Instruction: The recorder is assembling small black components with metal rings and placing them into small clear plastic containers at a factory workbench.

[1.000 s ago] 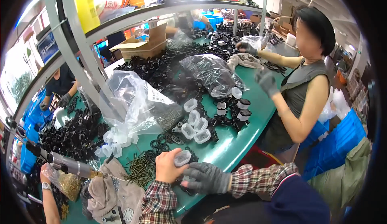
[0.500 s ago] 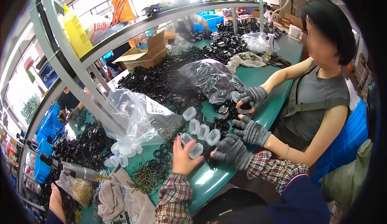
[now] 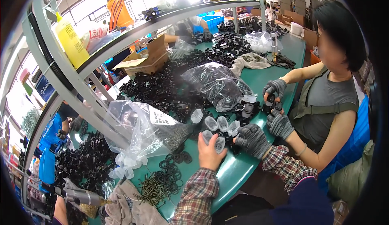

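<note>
Withdrawn toward their own body since half a second ago, the co-worker's hands (image 3: pixel 280 124) are now around a dark part (image 3: pixel 272 100), to the right of and beyond the near cup (image 3: pixel 219 145). I take that clear cup as my landmark: on or just above the tabletop (image 3: pixel 233 168), mouth up, its longer axis seeming to run away from the body. My bare left hand (image 3: pixel 210 155) is the nearer one, just below and left of it, thumb to its right, forefinger to its left, spread about the cup's width; I can't tell whether they pinch it. A second cup (image 3: pixel 206 136) lies just left of it, at the fingers. To its right, my gloved right hand (image 3: pixel 252 141) is half curled; what lies under its fingers I can't tell. Three cups (image 3: pixel 222 123) stand just beyond it; black rings (image 3: pixel 164 170) and screws (image 3: pixel 152 190) lie left and nearer.
</note>
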